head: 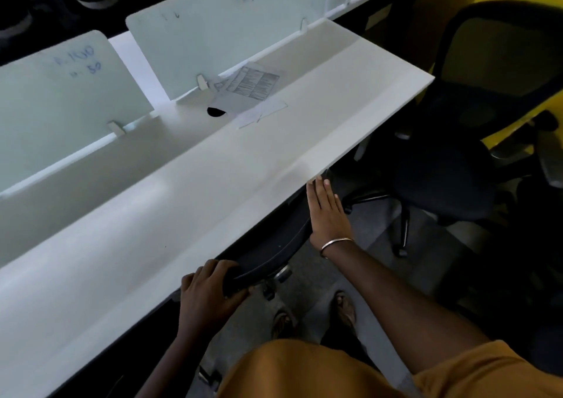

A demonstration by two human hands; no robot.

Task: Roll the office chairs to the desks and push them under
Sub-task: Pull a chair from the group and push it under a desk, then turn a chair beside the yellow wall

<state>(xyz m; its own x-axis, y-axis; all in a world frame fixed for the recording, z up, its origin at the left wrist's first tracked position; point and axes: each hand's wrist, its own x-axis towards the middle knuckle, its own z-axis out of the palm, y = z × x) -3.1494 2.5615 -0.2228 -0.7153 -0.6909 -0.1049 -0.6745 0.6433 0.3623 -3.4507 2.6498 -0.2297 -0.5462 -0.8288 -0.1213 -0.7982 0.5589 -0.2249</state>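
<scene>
While the first office chair [271,254] is already mostly under the white surface [189,202], the step in hand looks like the last push that brings it fully in. Only the top of its dark backrest shows, just beside the front edge of the surface, and some casters are visible on the floor below. The left hand [210,291] grips the near end of the backrest top, with the fingers curled over it. The right hand [327,211] lies flat against the far end of the same backrest, fingers straight and together, the fingertips close under the edge of the surface; it presses and does not hold. So the chair stands between the two hands, directly in front of the person's body. A second office chair [451,160] stands to the right, at the corner of the surface, with its seat still outside. I judge that the next move calls for a short, even push with both hands, so that the backrest does not turn, and care that the right fingers are not caught under the edge. After that, the second chair would need rolling in. Some papers [253,89] lie on the surface near the glass dividers [213,32].
</scene>
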